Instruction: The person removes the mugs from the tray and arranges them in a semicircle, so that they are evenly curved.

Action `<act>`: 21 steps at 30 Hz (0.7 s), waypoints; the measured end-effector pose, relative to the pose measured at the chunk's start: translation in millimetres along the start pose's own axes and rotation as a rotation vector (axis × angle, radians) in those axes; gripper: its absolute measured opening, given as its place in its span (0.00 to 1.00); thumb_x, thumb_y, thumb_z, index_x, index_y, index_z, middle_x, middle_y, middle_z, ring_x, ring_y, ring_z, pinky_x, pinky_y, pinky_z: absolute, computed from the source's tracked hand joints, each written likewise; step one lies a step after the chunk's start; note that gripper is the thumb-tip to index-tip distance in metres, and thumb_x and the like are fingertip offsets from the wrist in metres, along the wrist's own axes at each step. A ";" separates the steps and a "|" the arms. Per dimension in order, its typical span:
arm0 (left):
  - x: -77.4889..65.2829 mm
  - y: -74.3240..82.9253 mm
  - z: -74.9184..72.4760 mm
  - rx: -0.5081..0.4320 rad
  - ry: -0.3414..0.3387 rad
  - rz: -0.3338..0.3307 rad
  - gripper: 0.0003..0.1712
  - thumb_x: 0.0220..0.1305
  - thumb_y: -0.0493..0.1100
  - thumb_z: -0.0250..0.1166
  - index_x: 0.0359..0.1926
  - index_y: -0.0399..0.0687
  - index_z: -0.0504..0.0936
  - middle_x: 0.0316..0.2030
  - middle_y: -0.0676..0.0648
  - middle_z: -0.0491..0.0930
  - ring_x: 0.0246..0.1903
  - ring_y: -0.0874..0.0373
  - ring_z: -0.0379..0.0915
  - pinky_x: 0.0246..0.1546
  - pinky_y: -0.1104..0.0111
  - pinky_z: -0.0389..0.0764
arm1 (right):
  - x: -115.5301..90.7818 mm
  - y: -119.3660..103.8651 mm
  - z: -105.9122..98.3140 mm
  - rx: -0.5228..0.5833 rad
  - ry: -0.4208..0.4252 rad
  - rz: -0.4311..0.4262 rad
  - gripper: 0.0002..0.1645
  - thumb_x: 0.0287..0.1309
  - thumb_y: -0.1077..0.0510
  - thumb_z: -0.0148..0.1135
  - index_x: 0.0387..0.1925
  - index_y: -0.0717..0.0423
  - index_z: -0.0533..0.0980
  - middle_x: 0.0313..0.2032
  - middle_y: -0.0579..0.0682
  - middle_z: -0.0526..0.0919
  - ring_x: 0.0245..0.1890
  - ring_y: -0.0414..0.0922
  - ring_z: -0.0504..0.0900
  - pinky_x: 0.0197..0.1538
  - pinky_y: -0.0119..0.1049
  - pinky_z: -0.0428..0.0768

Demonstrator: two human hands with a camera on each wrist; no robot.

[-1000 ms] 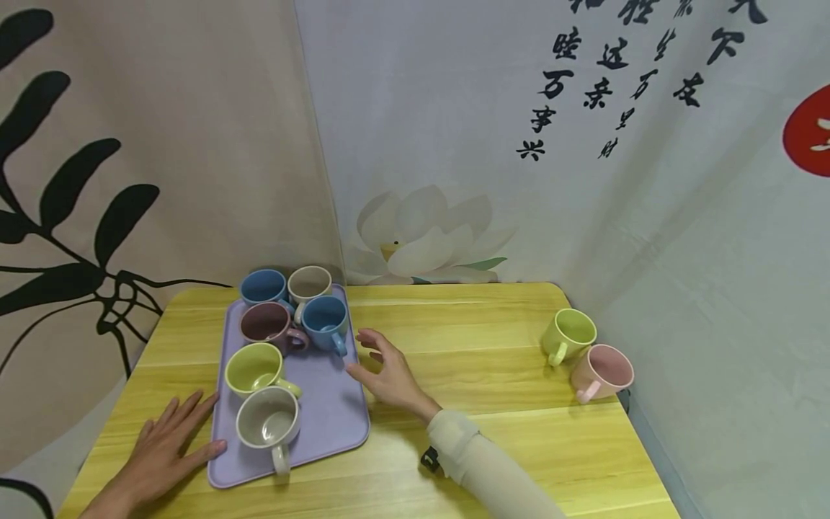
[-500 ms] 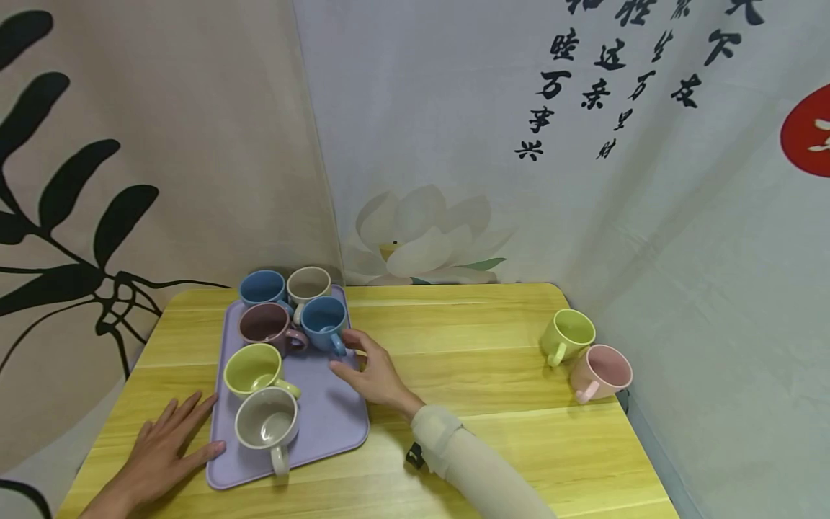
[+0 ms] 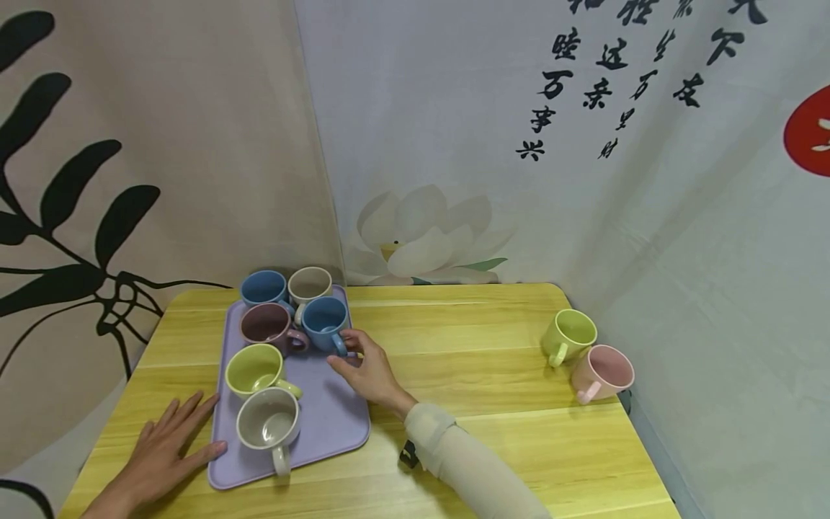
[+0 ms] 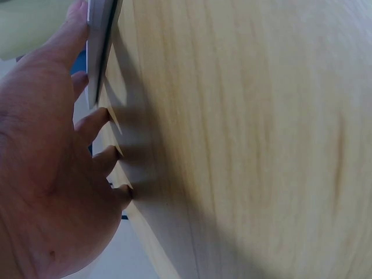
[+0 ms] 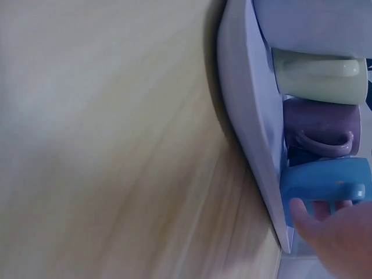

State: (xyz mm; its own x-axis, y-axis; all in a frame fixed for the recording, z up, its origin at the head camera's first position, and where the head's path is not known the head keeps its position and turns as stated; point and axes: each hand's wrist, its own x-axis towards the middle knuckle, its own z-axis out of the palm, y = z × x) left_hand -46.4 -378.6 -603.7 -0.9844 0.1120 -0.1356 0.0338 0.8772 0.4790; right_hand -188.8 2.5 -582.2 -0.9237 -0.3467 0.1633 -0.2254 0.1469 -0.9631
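Note:
My right hand is at the handle of a blue mug near the tray's right edge, thumb and fingers on either side of that handle. In the right wrist view, the fingertips come up close beside the blue mug. The mug stands upright on a lilac tray. My left hand lies spread at the tray's left side, its thumb against the rim. Also on the tray are a second blue mug, a beige mug, a purple mug, a yellow-green mug and a grey-white mug.
At the right edge of the wooden table stand a light green mug and a pink mug, side by side. A printed cloth backdrop hangs behind the table. The grey-white mug's handle sticks out over the tray's front rim.
My right hand has moved left from beside the tray to the blue mug's handle, and its fingers have closed in on it. The left hand and the mugs have stayed put.

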 end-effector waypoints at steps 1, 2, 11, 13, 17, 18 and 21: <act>0.0 -0.4 0.3 -0.003 -0.002 -0.002 0.56 0.79 0.69 0.67 0.93 0.57 0.51 0.86 0.18 0.51 0.82 0.06 0.37 0.67 0.06 0.39 | 0.5 0.5 0.8 0.000 0.006 0.001 0.31 0.73 0.58 0.77 0.72 0.59 0.77 0.57 0.61 0.89 0.58 0.46 0.88 0.68 0.55 0.91; 0.0 -0.5 0.3 -0.005 0.000 0.000 0.56 0.79 0.69 0.67 0.93 0.57 0.51 0.86 0.18 0.51 0.82 0.06 0.37 0.67 0.06 0.39 | 1.0 0.8 1.5 -0.005 0.014 0.003 0.30 0.73 0.58 0.77 0.71 0.59 0.77 0.56 0.61 0.89 0.56 0.43 0.88 0.67 0.54 0.92; -0.2 1.3 -1.5 0.007 0.000 -0.005 0.56 0.79 0.68 0.67 0.93 0.55 0.52 0.86 0.18 0.52 0.82 0.07 0.37 0.68 0.07 0.40 | 5.8 -1.1 7.6 -0.038 0.079 0.028 0.22 0.75 0.58 0.76 0.64 0.58 0.80 0.50 0.58 0.90 0.49 0.35 0.84 0.58 0.35 0.90; -0.5 2.1 -2.0 0.012 0.004 -0.002 0.55 0.79 0.67 0.68 0.93 0.54 0.53 0.86 0.18 0.52 0.82 0.06 0.38 0.67 0.07 0.41 | 6.6 -2.9 8.8 -0.037 0.089 0.031 0.20 0.75 0.58 0.75 0.62 0.58 0.81 0.49 0.58 0.90 0.48 0.36 0.84 0.56 0.34 0.89; -0.9 3.8 -2.4 0.016 0.002 -0.001 0.54 0.79 0.67 0.67 0.92 0.53 0.54 0.85 0.18 0.53 0.81 0.06 0.39 0.67 0.07 0.41 | 8.4 -4.1 10.1 -0.047 0.118 0.022 0.17 0.76 0.59 0.74 0.59 0.60 0.81 0.45 0.59 0.90 0.44 0.36 0.83 0.52 0.31 0.87; -1.0 4.0 -2.4 0.015 0.002 -0.001 0.54 0.79 0.67 0.67 0.92 0.53 0.54 0.85 0.18 0.53 0.81 0.06 0.40 0.67 0.07 0.41 | 8.7 -4.4 10.0 -0.052 0.125 0.023 0.16 0.76 0.59 0.74 0.59 0.60 0.81 0.44 0.58 0.90 0.43 0.35 0.83 0.51 0.30 0.86; -0.9 4.3 -2.3 0.016 0.004 0.000 0.55 0.79 0.67 0.68 0.92 0.53 0.54 0.85 0.18 0.53 0.81 0.05 0.40 0.67 0.07 0.42 | 9.4 -4.4 9.8 -0.063 0.157 0.027 0.14 0.76 0.59 0.74 0.56 0.60 0.82 0.42 0.57 0.90 0.40 0.34 0.83 0.49 0.29 0.84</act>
State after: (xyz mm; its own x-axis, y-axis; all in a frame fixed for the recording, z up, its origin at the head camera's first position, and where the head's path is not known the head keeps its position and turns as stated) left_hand -45.8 -376.0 -599.5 -0.9851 0.1101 -0.1320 0.0365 0.8844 0.4654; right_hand -193.5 -10.6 -578.5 -0.9657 -0.1935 0.1733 -0.2139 0.2141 -0.9531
